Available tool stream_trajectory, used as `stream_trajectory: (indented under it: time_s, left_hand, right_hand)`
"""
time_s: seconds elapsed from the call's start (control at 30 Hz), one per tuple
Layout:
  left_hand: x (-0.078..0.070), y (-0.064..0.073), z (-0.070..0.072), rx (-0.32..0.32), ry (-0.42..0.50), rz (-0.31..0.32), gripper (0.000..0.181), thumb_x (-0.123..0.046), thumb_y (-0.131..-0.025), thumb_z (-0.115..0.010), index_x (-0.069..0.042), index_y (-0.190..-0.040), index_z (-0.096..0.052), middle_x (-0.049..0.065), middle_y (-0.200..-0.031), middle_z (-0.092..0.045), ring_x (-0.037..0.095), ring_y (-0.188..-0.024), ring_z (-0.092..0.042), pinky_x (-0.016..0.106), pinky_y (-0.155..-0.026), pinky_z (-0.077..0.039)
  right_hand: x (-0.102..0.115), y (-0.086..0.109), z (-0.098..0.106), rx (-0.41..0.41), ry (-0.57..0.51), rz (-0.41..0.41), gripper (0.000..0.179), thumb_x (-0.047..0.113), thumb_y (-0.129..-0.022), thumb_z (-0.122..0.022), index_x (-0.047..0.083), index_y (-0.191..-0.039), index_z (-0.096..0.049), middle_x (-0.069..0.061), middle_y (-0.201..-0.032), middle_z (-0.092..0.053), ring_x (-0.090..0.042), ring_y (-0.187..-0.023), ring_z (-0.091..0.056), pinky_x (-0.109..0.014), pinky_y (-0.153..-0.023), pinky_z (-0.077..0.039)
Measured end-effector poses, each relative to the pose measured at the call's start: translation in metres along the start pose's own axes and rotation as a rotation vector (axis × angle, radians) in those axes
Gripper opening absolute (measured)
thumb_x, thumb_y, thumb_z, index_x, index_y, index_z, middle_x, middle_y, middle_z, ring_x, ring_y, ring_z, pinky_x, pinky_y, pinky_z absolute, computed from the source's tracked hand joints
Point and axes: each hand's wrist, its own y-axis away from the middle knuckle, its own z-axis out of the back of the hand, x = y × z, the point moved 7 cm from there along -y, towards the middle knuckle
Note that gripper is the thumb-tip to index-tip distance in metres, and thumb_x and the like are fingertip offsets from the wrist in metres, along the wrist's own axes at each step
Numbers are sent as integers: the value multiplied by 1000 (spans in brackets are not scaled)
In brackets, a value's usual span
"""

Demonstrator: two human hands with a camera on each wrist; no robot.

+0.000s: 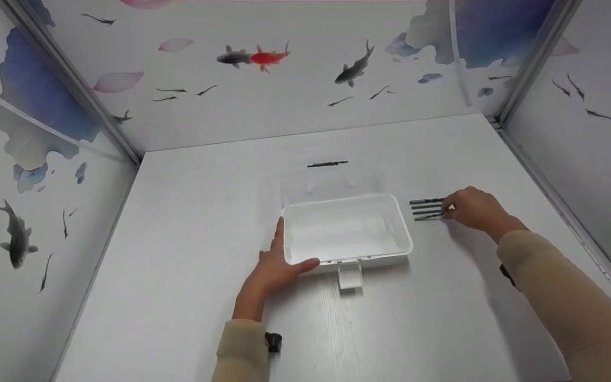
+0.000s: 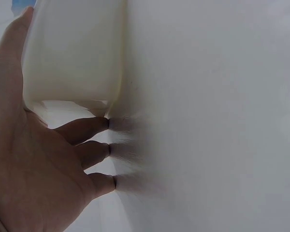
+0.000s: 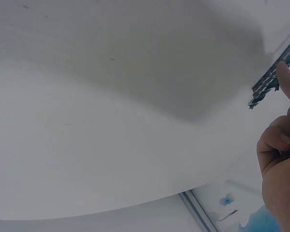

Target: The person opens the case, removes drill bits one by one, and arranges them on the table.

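Observation:
A white plastic box (image 1: 348,228) lies with its clear lid (image 1: 332,183) folded back behind it. My left hand (image 1: 275,268) rests at the box's front left corner, the index finger along the left side and the thumb at the front rim. In the left wrist view, the other fingertips touch the table beside the box (image 2: 75,53). To the right of the box, several dark drill bits (image 1: 426,208) lie side by side. My right hand (image 1: 472,208) pinches drill bits at their right ends. The right wrist view shows the thumb against fluted drill bits (image 3: 268,84).
Dark drill bits (image 1: 328,164) lie at the clear lid, on it or seen through it. A latch (image 1: 350,276) hangs from the box's front. The white table (image 1: 189,239) is bordered by printed panels (image 1: 305,95) at the back and both sides.

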Motion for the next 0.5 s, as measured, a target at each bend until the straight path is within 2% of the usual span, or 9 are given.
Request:
stream_trajectory:
  time_s: [0.27, 0.5]
  left_hand:
    - [0, 0, 1, 3, 5, -5, 134, -80, -74, -80, -47, -169, 8, 7, -181, -15, 59, -162, -8, 76, -123, -27]
    - [1, -1, -1, -1, 5, -4, 134, -80, -74, -80, -45, -170, 7, 8, -181, -14, 58, -162, -8, 77, -122, -28]
  right_hand:
    - [0, 0, -3, -25, 17, -6, 14, 9, -97, -74, 5, -108, -82, -21, -117, -78, -41, -110, -73, -59, -90, -57]
    - [-2, 0, -9, -11, 17, -23, 14, 8, -99, -71, 7, -109, -82, -22, -119, -77, -41, -109, -73, -60, -90, -57]
